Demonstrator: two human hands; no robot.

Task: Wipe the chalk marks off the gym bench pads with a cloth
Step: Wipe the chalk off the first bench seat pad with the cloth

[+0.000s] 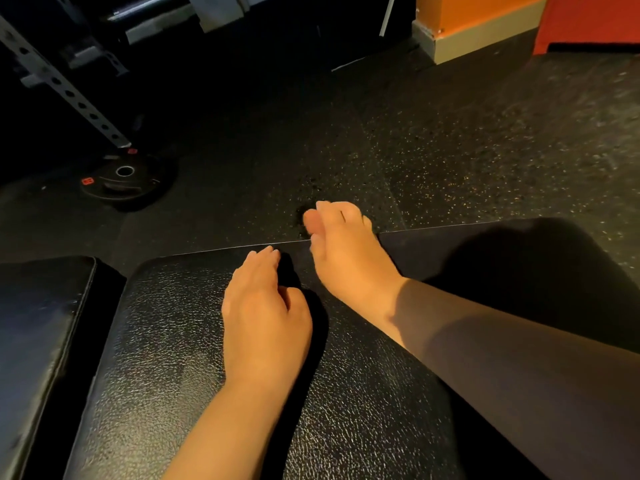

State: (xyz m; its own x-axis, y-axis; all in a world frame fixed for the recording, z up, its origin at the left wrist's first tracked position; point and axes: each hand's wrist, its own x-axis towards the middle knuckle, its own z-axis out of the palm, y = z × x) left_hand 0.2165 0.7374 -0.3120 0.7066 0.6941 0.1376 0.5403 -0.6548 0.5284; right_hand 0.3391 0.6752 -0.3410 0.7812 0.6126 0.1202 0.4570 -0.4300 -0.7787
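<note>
The left hand [265, 306] rests on the textured black bench pad [166, 341], its fingers [263, 258] close together, relaxed and holding nothing. The right hand [346, 254] reaches the pad's far edge with its fingers [323, 211] bent over it, and I cannot tell whether they pinch anything. No cloth shows plainly, though the smooth dark stretch [485, 258] beside the right forearm may be it, half lost in shadow. To wipe well, I judge the cloth should lie flat under one palm and be drawn in long overlapping strokes toward that edge.
</note>
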